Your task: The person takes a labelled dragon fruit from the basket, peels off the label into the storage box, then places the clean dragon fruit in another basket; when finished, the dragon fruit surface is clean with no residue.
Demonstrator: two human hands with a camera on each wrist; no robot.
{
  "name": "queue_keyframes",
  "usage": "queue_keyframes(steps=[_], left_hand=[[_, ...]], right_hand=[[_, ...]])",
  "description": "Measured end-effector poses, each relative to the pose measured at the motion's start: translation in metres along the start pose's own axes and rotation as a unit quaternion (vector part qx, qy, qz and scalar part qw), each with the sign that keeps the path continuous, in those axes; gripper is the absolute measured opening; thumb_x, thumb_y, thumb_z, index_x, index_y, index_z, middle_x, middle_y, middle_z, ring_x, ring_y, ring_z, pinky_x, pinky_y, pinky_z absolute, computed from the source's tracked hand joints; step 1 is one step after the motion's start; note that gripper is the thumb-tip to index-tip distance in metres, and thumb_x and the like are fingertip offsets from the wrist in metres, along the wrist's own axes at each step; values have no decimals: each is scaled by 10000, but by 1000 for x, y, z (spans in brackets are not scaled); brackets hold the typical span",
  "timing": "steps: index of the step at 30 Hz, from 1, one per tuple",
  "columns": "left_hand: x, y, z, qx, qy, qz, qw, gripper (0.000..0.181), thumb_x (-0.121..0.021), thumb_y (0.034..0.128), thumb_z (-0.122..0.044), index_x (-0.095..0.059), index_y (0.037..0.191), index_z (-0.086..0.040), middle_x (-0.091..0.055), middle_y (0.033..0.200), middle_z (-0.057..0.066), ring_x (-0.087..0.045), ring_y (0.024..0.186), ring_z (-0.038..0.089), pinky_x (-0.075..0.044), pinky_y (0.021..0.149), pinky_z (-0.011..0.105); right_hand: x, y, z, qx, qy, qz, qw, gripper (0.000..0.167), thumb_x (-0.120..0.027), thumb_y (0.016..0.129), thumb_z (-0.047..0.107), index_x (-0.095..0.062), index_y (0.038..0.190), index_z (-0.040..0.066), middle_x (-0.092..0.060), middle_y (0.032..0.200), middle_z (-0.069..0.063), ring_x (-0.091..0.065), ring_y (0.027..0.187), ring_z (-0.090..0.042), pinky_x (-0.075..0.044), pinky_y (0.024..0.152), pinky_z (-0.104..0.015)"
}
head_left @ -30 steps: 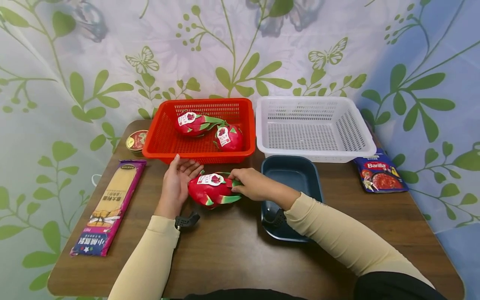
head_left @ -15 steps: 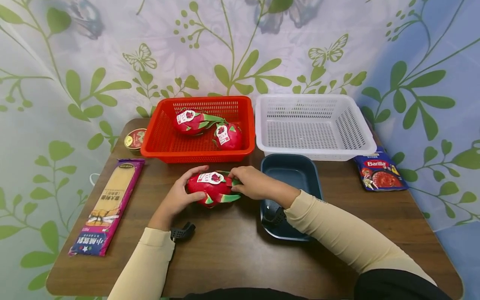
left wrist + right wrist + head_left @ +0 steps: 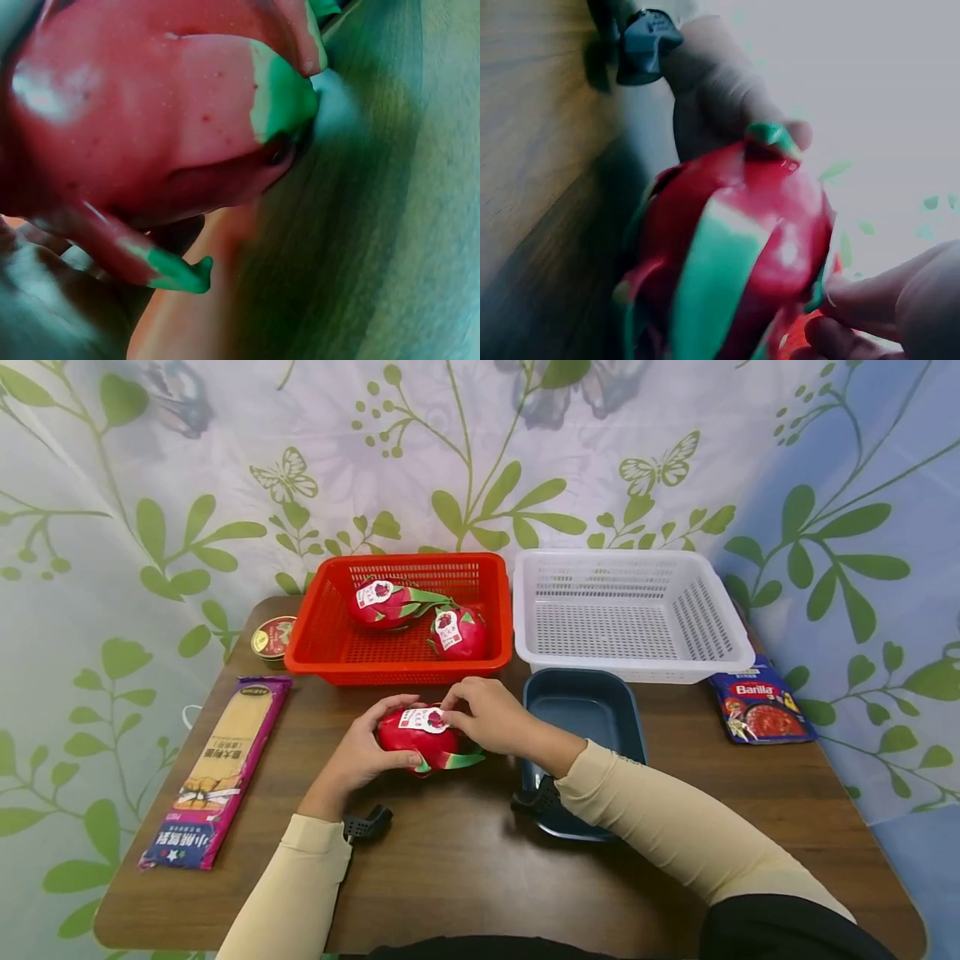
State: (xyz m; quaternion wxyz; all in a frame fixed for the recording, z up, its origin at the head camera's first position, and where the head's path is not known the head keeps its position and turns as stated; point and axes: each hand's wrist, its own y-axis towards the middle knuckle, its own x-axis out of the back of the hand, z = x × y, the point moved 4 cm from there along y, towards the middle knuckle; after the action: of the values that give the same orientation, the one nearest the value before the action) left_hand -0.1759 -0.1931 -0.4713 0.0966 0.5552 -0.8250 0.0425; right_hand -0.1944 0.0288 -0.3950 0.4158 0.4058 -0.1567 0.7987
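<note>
Held dragon fruit point(image 3: 435, 743): sitting just in front of the red basket point(image 3: 397, 674), showing a white label point(image 3: 423, 720) on top and green-tipped scales.
Left hand point(image 3: 365, 752): wrapping fingers and thumb round the fruit's left end.
Right hand point(image 3: 491, 716): keeping thumb and fingertips narrowly together at the label's right end; whether they are pinching it, I cannot tell.
Red basket: holding a long-leafed fruit point(image 3: 386, 617) and a rounder-looking fruit point(image 3: 468, 637), both wearing labels.
White basket point(image 3: 633, 672): standing just right of the red basket.
Dark blue tray point(image 3: 585, 710): sitting right of the red basket and nearer the person.
Flanking goods: tin point(image 3: 273, 637) and noodle packet point(image 3: 217, 768) lying left of the red basket, Barilla pouch point(image 3: 761, 706) lying well right of it.
Table point(image 3: 450, 877): spreading brown and wood-grained under the red basket.
Backdrop cloth point(image 3: 570, 477): hanging behind the red basket, displaying green leaves and butterflies.
</note>
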Motion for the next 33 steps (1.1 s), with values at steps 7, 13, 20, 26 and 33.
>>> queue_keyframes(steps=[7,13,20,26,33], left_hand=[[-2,0,2,4,38,-30,10000,783,-892,822,-131,-521,1508,-205,-545,1462,65,-496,1286,360,-549,969,481],[-2,0,3,233,-77,-70,9997,774,-886,842,-136,-505,1510,-226,-515,1486,50,-457,1315,362,-571,935,474],[-1,2,1,251,-91,-56,9996,778,-889,839,-154,-504,1510,-238,-494,1494,52,-435,1323,378,-588,902,474],[0,2,1,182,-138,-37,9997,778,-884,842,-140,-502,1516,-220,-498,1493,66,-439,1323,380,-587,907,458],[-1,3,4,207,-150,-4,9997,779,-875,847,-127,-495,1521,-209,-493,1495,71,-437,1324,381,-584,912,452]], right_hand=[[19,-28,29,1238,1595,438,9784,79,-781,971,150,-749,1043,140,-700,1032,62,-610,944,-149,-579,817,-336],[51,-55,8,482,2061,210,9771,95,-763,992,179,-762,1084,153,-719,961,46,-646,820,-187,-585,703,-358],[94,-95,-63,-1199,909,-991,9836,85,-751,1004,139,-762,1055,72,-717,840,-61,-655,655,-209,-551,567,-338],[91,-122,-98,-1950,863,-450,9760,114,-702,1026,86,-739,1043,-20,-699,772,-61,-695,610,-212,-624,634,-454],[75,-123,-112,-2206,700,-125,9728,106,-656,1040,38,-722,1041,-45,-709,790,-59,-712,623,-194,-627,639,-405]])
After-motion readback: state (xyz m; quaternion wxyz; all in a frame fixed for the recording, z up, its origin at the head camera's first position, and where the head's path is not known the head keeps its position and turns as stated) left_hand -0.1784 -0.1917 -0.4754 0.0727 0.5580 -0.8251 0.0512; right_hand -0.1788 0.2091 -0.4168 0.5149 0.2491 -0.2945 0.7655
